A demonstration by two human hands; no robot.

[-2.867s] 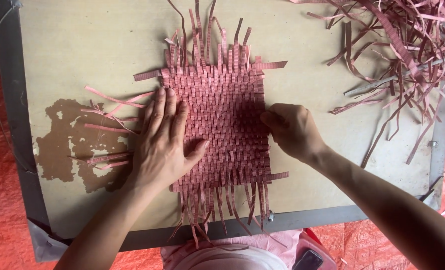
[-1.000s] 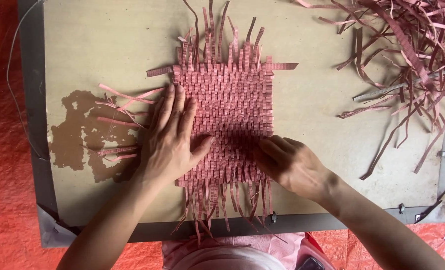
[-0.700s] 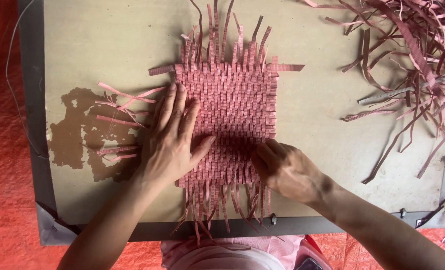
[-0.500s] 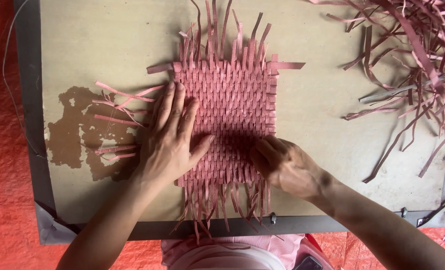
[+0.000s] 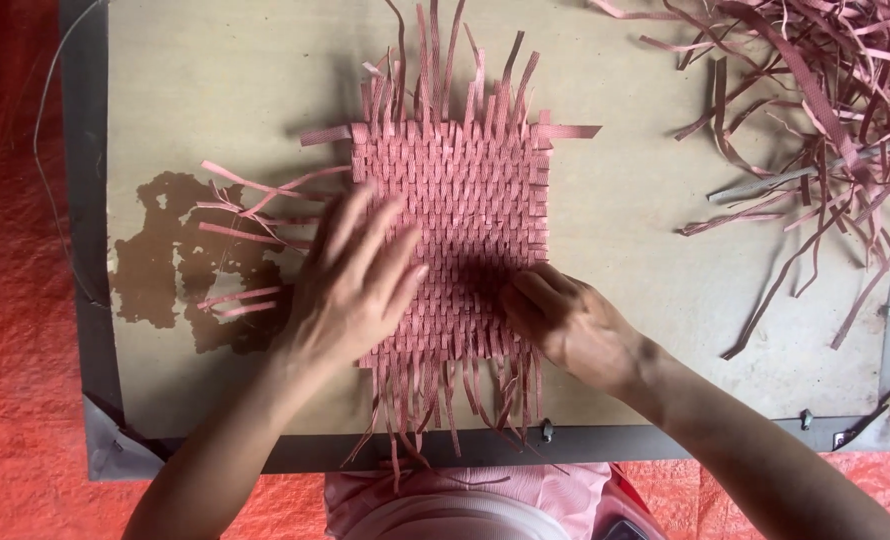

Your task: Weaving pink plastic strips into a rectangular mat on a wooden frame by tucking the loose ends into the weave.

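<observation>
A square mat woven from pink strips (image 5: 465,190) lies flat on a tan board (image 5: 615,230), loose strip ends sticking out on all sides. My left hand (image 5: 355,285) rests palm down on the mat's left edge, fingers spread and slightly blurred. My right hand (image 5: 570,325) sits at the mat's lower right corner with its fingers curled onto the weave; whether they pinch a strip is hidden.
A heap of loose pink strips (image 5: 825,90) covers the board's far right corner. A dark peeled patch (image 5: 170,260) marks the board at the left. The board has a grey metal frame (image 5: 85,300) and rests on orange sheeting (image 5: 10,300).
My right hand has moved from the mat's right edge down to its lower right corner. My left hand has stayed on the left edge, shifting slightly just now.
</observation>
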